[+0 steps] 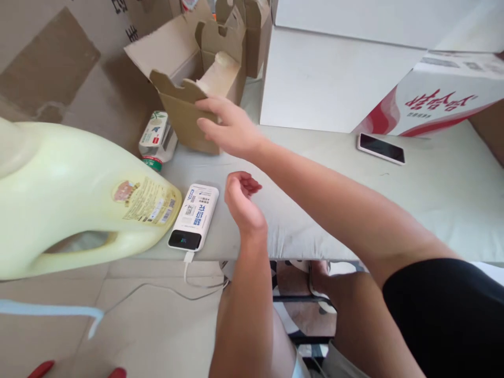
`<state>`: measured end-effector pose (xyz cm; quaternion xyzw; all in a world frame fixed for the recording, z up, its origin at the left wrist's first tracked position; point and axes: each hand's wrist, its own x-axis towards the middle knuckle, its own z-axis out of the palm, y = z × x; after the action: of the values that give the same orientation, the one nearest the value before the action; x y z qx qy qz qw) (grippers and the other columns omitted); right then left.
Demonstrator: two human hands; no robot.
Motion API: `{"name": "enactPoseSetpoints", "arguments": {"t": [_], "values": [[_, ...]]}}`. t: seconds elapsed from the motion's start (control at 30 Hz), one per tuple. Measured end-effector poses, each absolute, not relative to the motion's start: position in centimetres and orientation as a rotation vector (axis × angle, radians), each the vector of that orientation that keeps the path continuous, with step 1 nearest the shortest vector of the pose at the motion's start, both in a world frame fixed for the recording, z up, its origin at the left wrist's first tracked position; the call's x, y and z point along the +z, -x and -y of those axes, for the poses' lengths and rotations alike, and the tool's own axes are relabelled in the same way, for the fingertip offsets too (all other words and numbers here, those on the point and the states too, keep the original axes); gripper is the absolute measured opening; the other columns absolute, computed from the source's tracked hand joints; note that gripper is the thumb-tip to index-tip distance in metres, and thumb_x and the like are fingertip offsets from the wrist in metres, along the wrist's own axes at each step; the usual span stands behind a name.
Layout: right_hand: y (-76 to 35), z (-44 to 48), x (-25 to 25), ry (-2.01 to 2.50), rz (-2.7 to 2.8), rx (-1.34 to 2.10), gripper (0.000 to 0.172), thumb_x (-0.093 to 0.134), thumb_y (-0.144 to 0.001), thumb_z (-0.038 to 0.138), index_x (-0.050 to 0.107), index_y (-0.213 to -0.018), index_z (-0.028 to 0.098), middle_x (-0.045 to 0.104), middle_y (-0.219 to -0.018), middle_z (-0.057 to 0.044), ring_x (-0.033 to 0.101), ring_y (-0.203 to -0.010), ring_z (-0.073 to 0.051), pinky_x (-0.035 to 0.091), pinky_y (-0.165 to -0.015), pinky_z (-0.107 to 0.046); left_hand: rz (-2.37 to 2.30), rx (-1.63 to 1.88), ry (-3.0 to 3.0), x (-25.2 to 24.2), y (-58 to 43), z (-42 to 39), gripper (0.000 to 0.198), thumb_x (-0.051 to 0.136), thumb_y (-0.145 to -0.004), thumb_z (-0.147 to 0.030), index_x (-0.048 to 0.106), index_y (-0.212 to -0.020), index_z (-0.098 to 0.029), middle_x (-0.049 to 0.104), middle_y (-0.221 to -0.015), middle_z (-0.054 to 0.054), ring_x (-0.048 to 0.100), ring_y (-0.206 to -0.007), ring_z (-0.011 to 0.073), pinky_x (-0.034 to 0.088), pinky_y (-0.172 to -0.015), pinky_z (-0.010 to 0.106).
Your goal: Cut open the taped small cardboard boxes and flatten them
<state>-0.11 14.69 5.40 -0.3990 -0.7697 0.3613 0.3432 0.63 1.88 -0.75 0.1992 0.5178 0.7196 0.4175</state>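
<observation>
My right hand (pixel 232 128) reaches across to a brown cardboard box (pixel 192 123) with raised flaps. Its fingers are stretched and apart at the box's near side; I cannot tell whether they touch it. Inside that box a pale piece (pixel 220 72) lies against the wall. Below, my left hand (pixel 244 202) hovers over the grey-green covered surface, loosely curled with nothing visible in it. Just left of it lies a white power bank (pixel 195 216) with a lit display and a white cable (pixel 188 257) plugged in.
A large pale-yellow jug (pixel 86 189) lies at left, beside a small package (pixel 157 136). White boxes (pixel 311 79) and a red-and-white carton (pixel 433 100) stand at the back right. A phone (pixel 381 148) lies before them. A large carton (pixel 51 63) rises behind the jug.
</observation>
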Motion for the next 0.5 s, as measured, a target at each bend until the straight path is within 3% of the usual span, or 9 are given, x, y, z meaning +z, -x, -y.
{"name": "enactPoseSetpoints", "arguments": {"t": [0.07, 0.13, 0.2, 0.27, 0.33, 0.37, 0.5], "values": [[-3.0, -12.9, 4.9, 1.000, 1.895, 0.934, 0.016, 0.060, -0.094, 0.012, 0.065, -0.106, 0.022, 0.068, -0.124, 0.003, 0.063, -0.118, -0.011, 0.054, -0.111, -0.026, -1.529, 2.022, -0.703, -0.5, -0.6, -1.3, 0.019, 0.034, -0.091, -0.029, 0.050, -0.083, -0.024, 0.050, -0.081, 0.002, 0.055, -0.083, 0.0175, 0.045, -0.084, 0.030], [-6.8, -10.4, 4.3, 0.923, 1.779, 0.889, 0.010, 0.058, -0.098, 0.023, 0.065, -0.104, 0.023, 0.067, -0.116, 0.000, 0.068, -0.099, -0.013, 0.063, -0.089, -0.027, -1.718, 2.230, -0.832, 0.0, -0.5, -0.8, 0.011, 0.036, -0.090, -0.026, 0.046, -0.087, -0.024, 0.047, -0.090, 0.003, 0.054, -0.094, 0.0197, 0.043, -0.095, 0.034], [-11.0, -7.5, 3.9, 0.936, 1.662, 0.811, 0.006, 0.063, -0.096, 0.031, 0.063, -0.099, 0.025, 0.067, -0.106, -0.001, 0.067, -0.085, -0.013, 0.060, -0.076, -0.027, -1.828, 2.435, -0.803, 0.5, -0.3, -0.5, 0.005, 0.036, -0.086, -0.025, 0.039, -0.090, -0.025, 0.043, -0.095, 0.003, 0.053, -0.099, 0.0215, 0.042, -0.101, 0.037], [-15.0, -4.3, 3.5, 0.934, 1.520, 0.689, 0.018, 0.072, -0.088, 0.030, 0.059, -0.099, 0.029, 0.066, -0.102, 0.001, 0.064, -0.082, -0.013, 0.054, -0.068, -0.026, -1.837, 2.574, -0.675, 0.8, 0.0, -0.5, 0.009, 0.036, -0.082, -0.024, 0.035, -0.091, -0.026, 0.041, -0.097, 0.003, 0.053, -0.102, 0.0218, 0.042, -0.104, 0.038], [-18.3, -1.2, 3.3, 0.918, 1.424, 0.636, 0.038, 0.080, -0.079, 0.023, 0.056, -0.106, 0.035, 0.065, -0.097, 0.002, 0.062, -0.082, -0.014, 0.051, -0.066, -0.025, -1.721, 2.539, -0.549, 0.7, 0.4, -0.7, 0.010, 0.037, -0.081, -0.024, 0.036, -0.091, -0.026, 0.043, -0.100, 0.003, 0.054, -0.105, 0.0207, 0.042, -0.103, 0.037], [-19.6, 0.3, 3.2, 0.937, 1.404, 0.599, 0.040, 0.080, -0.076, 0.018, 0.057, -0.104, 0.035, 0.064, -0.094, 0.002, 0.061, -0.082, -0.014, 0.050, -0.067, -0.026, -1.629, 2.447, -0.507, 0.5, 0.5, -0.9, 0.009, 0.038, -0.083, -0.025, 0.039, -0.092, -0.025, 0.047, -0.104, 0.003, 0.055, -0.107, 0.0199, 0.042, -0.102, 0.036], [-23.1, 4.8, 3.0, 1.030, 1.587, 0.513, 0.014, 0.064, -0.079, 0.014, 0.060, -0.077, 0.027, 0.065, -0.078, -0.002, 0.063, -0.073, -0.018, 0.050, -0.062, -0.031, -1.383, 2.041, -0.438, -0.4, 0.8, -2.1, 0.025, 0.033, -0.090, -0.039, 0.049, -0.104, -0.025, 0.055, -0.133, 0.005, 0.052, -0.131, 0.0192, 0.040, -0.108, 0.035]]}}
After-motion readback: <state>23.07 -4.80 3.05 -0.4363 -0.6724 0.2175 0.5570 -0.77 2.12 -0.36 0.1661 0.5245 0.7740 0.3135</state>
